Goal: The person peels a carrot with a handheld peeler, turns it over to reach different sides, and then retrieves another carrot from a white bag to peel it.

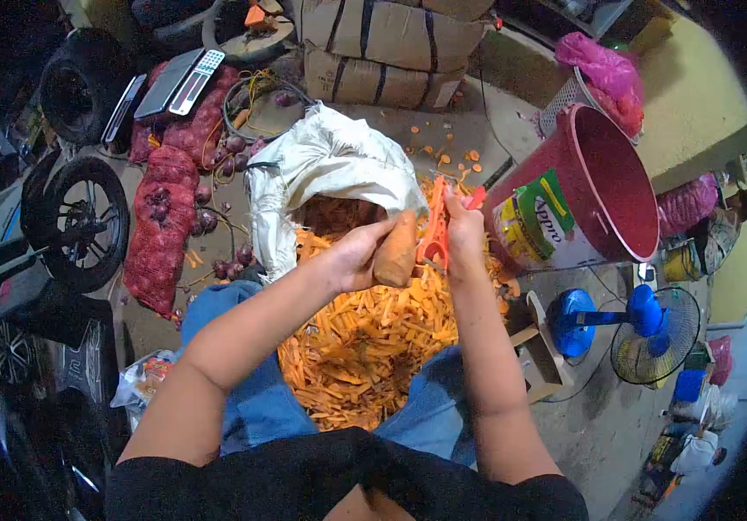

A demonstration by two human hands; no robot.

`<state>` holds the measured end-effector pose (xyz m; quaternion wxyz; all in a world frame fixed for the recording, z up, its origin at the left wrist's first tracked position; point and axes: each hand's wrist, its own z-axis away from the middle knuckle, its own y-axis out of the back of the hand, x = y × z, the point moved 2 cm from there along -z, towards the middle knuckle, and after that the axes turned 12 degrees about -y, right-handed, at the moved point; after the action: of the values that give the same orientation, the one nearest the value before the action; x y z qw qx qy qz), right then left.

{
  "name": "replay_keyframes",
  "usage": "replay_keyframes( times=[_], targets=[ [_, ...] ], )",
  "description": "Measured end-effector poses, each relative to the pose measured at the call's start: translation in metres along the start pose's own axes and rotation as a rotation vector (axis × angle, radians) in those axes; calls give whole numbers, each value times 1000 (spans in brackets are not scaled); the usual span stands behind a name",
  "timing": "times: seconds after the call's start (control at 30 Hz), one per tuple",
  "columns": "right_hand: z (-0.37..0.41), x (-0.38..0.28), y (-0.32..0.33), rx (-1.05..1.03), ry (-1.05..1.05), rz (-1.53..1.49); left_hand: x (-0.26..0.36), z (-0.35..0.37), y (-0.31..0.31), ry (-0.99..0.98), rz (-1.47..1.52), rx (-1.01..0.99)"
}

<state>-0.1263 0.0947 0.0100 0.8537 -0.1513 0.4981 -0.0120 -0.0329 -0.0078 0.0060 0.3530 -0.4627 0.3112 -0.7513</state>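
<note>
My left hand (358, 254) grips a carrot (397, 253), held upright in front of me. My right hand (464, 227) holds an orange peeler (435, 233) with its blade against the carrot's right side. Below both hands lies a big heap of orange carrot peelings (365, 339) between my knees. Behind the hands an open white sack (330, 161) shows more carrots inside.
A tilted red bucket (604, 187) stands right of the hands. Red mesh bags of onions (161, 230) lie at left by a weighing scale (174, 82) and wheels (82, 221). Cardboard boxes (382, 52) stand behind. A blue fan (643, 326) sits at right.
</note>
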Motion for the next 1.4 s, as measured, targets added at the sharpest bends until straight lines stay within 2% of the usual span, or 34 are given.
replay_keyframes(
  times=[0.1,0.17,0.23,0.27,0.4,0.47,0.53,0.6,0.63,0.67,0.7,0.77,0.83,0.87,0.93,0.97,1.03,1.1,1.13,1.17,1.2,1.23,1.3,1.33,1.37,1.4],
  targets=[
    [-2,3,-9,42,76,5,-11,-5,9,-20,-38,-23],
    [6,1,-16,76,94,123,-14,-6,9,-98,-87,65],
    [11,8,-20,253,55,324,-13,-3,-1,-89,-142,113],
    [6,14,-18,235,106,209,-13,-6,0,-90,-121,140],
    [0,23,-16,205,173,138,-13,-5,6,-97,-165,140],
    [7,14,-18,294,387,395,-14,-5,11,-108,-208,137],
    [-9,6,-7,421,534,337,-18,-7,20,-24,-322,65],
    [-46,-2,28,665,417,393,-18,4,4,-11,-337,32],
    [-48,-2,34,668,417,389,-18,8,-1,7,-354,1],
    [-50,-2,41,608,336,270,-19,8,2,41,-204,-39],
    [-39,-11,38,545,256,157,-18,5,7,44,-202,-38],
    [-13,-12,11,554,240,235,-13,-4,19,16,-171,113],
    [-2,3,-7,417,207,418,-11,-6,17,-5,-116,121],
    [3,10,-14,420,209,416,-11,-7,15,-66,-139,144],
    [13,15,-25,294,511,432,-13,-6,15,-121,-159,169],
    [10,14,-23,293,509,434,-13,-4,16,-115,-275,141],
    [-6,5,-6,501,638,525,-17,1,14,-110,-389,115],
    [-65,11,49,640,492,336,-22,6,2,-125,-431,-25],
    [-57,2,49,646,490,335,-23,8,-1,-78,-427,-45],
    [-48,-9,49,662,356,325,-21,6,0,-73,-428,-47],
    [-39,-18,47,671,224,318,-17,2,3,-38,-317,36],
    [-32,-19,41,669,227,322,-13,-1,5,-5,-203,120],
    [-16,-9,14,372,311,137,-12,-11,17,-18,-177,143],
    [-5,0,2,371,312,139,-13,-16,21,-41,-190,106],
    [8,8,-13,359,418,263,-14,-18,23,-61,-204,69],
    [16,10,-21,345,522,387,-13,-16,18,-69,-272,128]
  ],
)
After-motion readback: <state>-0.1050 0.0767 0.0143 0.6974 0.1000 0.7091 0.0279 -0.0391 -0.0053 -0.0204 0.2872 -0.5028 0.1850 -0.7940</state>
